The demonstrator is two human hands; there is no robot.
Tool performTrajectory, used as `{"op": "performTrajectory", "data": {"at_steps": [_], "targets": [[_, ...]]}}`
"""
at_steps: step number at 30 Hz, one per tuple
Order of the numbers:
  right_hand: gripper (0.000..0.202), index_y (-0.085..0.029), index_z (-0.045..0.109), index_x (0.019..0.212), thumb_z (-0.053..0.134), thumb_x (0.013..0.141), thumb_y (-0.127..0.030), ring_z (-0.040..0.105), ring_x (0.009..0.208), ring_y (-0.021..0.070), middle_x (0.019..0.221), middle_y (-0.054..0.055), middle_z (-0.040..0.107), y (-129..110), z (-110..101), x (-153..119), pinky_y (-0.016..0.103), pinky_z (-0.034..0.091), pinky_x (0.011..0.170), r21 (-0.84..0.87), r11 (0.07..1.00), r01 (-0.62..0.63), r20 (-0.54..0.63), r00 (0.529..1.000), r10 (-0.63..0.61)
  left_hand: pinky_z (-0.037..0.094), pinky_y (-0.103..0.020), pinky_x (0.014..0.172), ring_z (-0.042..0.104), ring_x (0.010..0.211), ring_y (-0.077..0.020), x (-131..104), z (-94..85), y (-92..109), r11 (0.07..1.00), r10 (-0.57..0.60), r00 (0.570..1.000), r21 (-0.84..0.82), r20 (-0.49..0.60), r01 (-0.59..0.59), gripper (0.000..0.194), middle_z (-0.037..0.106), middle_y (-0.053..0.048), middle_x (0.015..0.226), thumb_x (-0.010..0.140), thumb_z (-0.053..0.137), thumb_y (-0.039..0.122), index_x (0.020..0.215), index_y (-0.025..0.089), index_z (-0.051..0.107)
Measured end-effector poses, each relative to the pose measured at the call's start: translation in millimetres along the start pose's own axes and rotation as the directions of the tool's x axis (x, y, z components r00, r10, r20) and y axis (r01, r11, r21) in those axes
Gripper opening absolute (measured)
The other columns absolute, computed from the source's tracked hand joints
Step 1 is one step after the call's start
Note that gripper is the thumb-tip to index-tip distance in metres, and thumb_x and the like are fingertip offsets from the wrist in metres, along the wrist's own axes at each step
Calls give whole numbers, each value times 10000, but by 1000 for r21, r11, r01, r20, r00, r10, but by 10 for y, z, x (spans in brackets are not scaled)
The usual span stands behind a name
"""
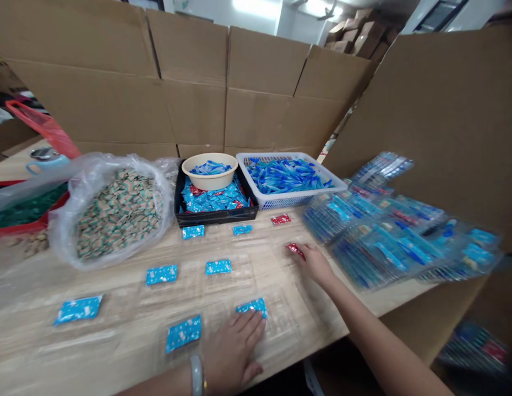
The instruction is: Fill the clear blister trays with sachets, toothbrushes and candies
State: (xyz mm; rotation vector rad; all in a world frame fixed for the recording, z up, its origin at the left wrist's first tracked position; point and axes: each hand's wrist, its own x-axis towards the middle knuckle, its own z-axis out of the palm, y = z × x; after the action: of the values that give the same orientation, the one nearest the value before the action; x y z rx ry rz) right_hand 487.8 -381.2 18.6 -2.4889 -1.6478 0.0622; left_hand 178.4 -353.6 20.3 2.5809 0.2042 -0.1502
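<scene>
My left hand [235,346] lies flat with its fingers out, the fingertips touching a blue packet [252,308] in a clear plastic tray [281,324]. Between the fingers of my right hand [316,265] is a small red packet [296,250], held over the right part of the table. Another red packet [281,219] lies just beyond it. More blue packets, such as a blue packet [184,333] near the front and a blue packet [218,267] in the middle, lie in clear trays spread over the wooden table [128,363].
At the back stand a black box [217,217] of packets, a cream bowl [209,181] on top, and a white basket [276,202] of blue pieces. A plastic bag [61,242] of small packets is at left. Filled clear packs [375,242] are piled at right, before cardboard walls [264,115].
</scene>
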Motion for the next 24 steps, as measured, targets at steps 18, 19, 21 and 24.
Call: {"op": "performTrajectory", "data": {"at_steps": [18, 19, 21, 24], "targets": [[338, -169, 588, 988, 336, 834, -333, 555, 880, 204, 929, 95, 634, -907, -165, 666, 294, 388, 766, 57, 967, 247, -150, 960, -236, 174, -436, 1021, 101, 1282, -246, -99, -513, -890, 884, -336, 872, 200, -357, 423, 738, 139, -113, 1398, 745, 293, 622, 1322, 172, 190], [329, -181, 587, 987, 330, 838, -321, 563, 857, 195, 915, 83, 637, -1105, -197, 838, 281, 391, 754, 98, 955, 280, -133, 955, -267, 176, -434, 1020, 109, 1281, -244, -35, -599, -962, 870, -358, 845, 188, -397, 457, 716, 149, -116, 1396, 760, 276, 608, 1318, 166, 207], [314, -202, 574, 1013, 320, 843, -275, 563, 863, 182, 940, 70, 629, -1499, -241, 1210, 267, 389, 755, 162, 944, 289, -67, 957, -282, 184, -450, 1010, 141, 1273, -259, 73, -768, -1140, 836, -419, 795, 156, -438, 526, 678, 204, -129, 1381, 779, 265, 583, 1296, 146, 272], [331, -185, 506, 1117, 359, 824, -231, 512, 984, 204, 1120, 102, 541, -1959, -245, 1737, 299, 375, 800, 214, 951, 221, 15, 973, -229, 202, -504, 980, 219, 1240, -308, 131, -881, -1372, 800, -503, 765, 120, -402, 589, 691, 305, -164, 1332, 750, 328, 596, 1257, 127, 354]]}}
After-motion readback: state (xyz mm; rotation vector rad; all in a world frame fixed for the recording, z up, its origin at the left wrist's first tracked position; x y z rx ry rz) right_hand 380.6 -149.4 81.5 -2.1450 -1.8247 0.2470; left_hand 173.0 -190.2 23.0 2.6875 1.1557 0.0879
